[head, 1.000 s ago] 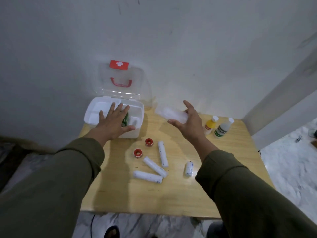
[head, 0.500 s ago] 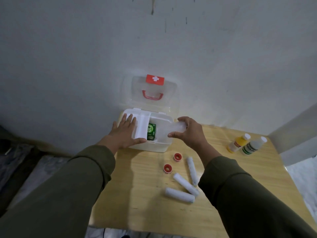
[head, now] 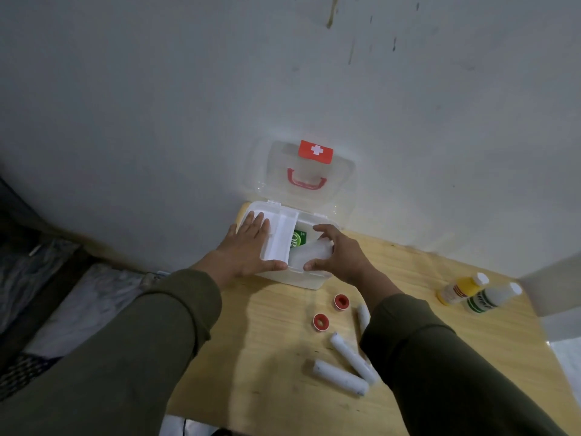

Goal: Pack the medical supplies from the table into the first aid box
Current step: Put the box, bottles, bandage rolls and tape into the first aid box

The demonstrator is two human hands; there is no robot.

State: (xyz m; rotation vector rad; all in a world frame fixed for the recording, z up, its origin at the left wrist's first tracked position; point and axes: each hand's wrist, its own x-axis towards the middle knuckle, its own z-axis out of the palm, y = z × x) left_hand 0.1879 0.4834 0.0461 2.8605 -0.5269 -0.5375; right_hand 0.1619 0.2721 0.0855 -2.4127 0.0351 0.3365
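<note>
The white first aid box (head: 301, 280) stands at the table's back edge, its clear lid (head: 309, 174) open against the wall. My left hand (head: 248, 250) lies flat on the box's white inner tray (head: 278, 239), thumb at its front edge. My right hand (head: 341, 254) grips a clear plastic packet (head: 309, 254) that sits partly inside the box's right half, beside a green package (head: 298, 239). On the table lie two red-centred tape rolls (head: 341, 301) (head: 320, 321), three white bandage rolls (head: 341, 377) (head: 353, 358) (head: 363, 316), a yellow bottle (head: 460, 287) and a white bottle (head: 490, 298).
The wooden table (head: 251, 357) stands against a grey wall. Its left edge drops off to patterned bedding (head: 63, 309). Another wall rises past the right corner behind the bottles. My sleeve hides part of one bandage roll.
My right hand carried the clear packet from the table's middle leftwards and lowered it into the box. My left hand slid left onto the inner tray. The view shifted left.
</note>
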